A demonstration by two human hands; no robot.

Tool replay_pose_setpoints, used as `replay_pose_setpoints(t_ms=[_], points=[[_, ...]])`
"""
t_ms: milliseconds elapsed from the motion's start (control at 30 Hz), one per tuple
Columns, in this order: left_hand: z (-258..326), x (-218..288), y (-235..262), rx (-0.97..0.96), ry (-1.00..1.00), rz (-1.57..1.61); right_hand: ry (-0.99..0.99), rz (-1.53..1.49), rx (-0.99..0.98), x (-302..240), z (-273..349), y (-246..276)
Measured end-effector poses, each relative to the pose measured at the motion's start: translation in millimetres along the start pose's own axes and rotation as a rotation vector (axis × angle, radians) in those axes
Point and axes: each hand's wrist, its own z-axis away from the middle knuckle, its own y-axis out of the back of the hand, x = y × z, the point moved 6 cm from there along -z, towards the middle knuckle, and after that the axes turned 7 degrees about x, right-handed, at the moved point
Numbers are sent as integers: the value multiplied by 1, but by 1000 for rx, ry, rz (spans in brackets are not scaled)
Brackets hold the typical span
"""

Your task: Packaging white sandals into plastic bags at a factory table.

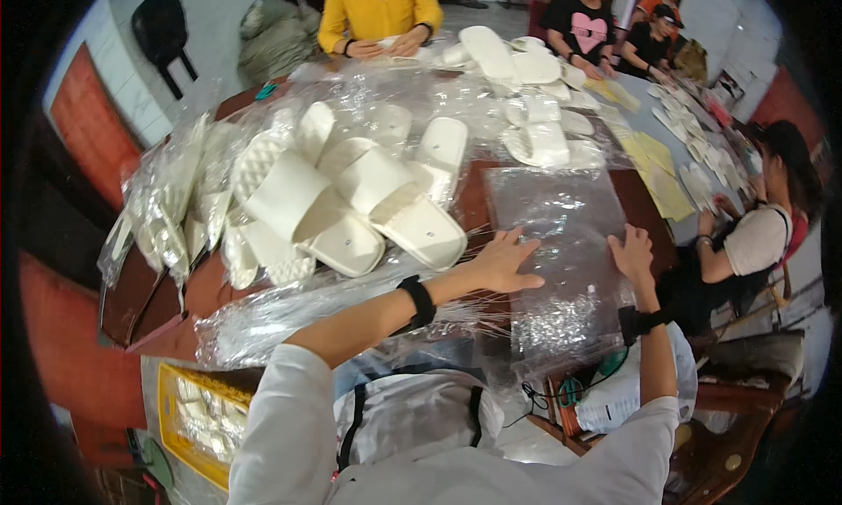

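A stack of clear plastic bags [561,202] lies flat at the table's near right. Across its left edge rests my left hand [507,264], palm down with the fingers stretched out. Beside the right edge is my right hand [633,252], its fingers apart and nothing in them. To the left of my left hand lies a pair of cream slide slippers [425,229] on crumpled clear film. More loose clear plastic bags [263,325] spread along the near edge under my left forearm.
Bagged slippers [171,211] heap at the left of the brown table [145,308]. More cream slippers [535,67] pile at the far side, before a person in yellow [377,14]. Yellow sheets [658,167] lie at the right, where other people work. A yellow crate [189,448] stands below left.
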Motion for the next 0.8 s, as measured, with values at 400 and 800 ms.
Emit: replay_pose_setpoints(t_ms=[400, 800], points=[[166, 135, 84, -438, -261, 31, 113, -160, 139, 32, -5, 16], [255, -25, 227, 698, 229, -397, 517, -634, -94, -186, 158, 122]])
